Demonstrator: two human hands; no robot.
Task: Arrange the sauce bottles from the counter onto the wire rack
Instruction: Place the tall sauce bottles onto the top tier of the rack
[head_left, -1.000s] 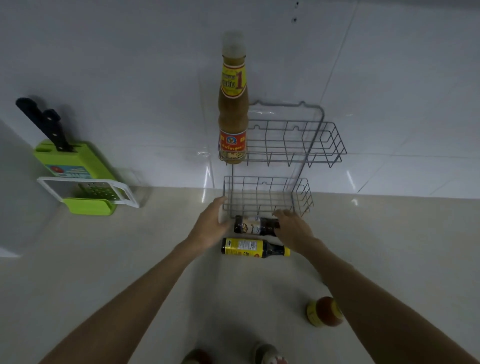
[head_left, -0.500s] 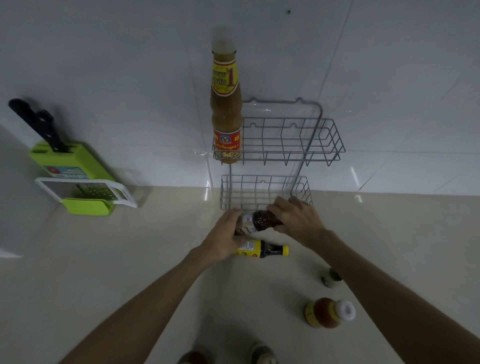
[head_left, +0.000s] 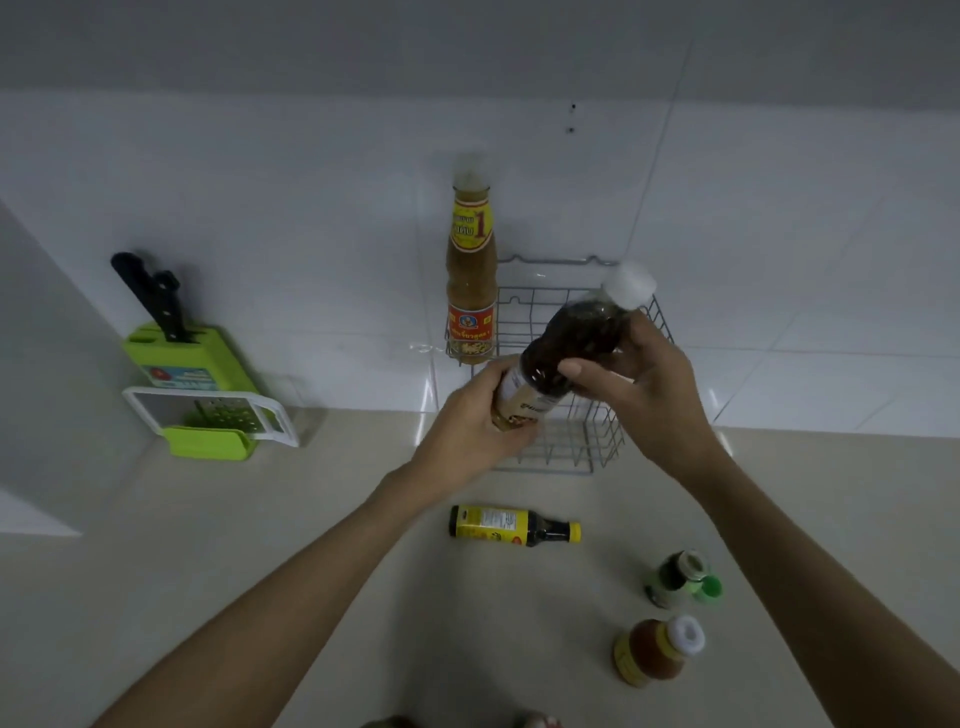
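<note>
Both hands have lifted the dark sauce bottle (head_left: 566, 353) clear of the counter (head_left: 260, 571). It now hangs tilted in the air in front of the wire rack (head_left: 582, 447), white cap up and away toward the right. The left hand (head_left: 475, 426) is wrapped round the labelled base; the right hand (head_left: 639, 384) is closed on the upper body just under the neck. A second ago that bottle lay flat on the counter at the foot of the rack, with the hands only reaching for its two ends; half a second ago it had barely begun to tip up.

So the pick-up looks done, and what remains, I'd say, is standing it upright and lowering it into a tier. The tall amber sauce bottle (head_left: 470, 270) already stands in the upper tier, just beyond the left hand.

Below the hands, the yellow-labelled bottle (head_left: 511, 525) lies on its side, unmoved. Near the right forearm wait a small green-capped bottle (head_left: 680, 577) and an orange sauce jar (head_left: 654, 649), both still to go up.
</note>
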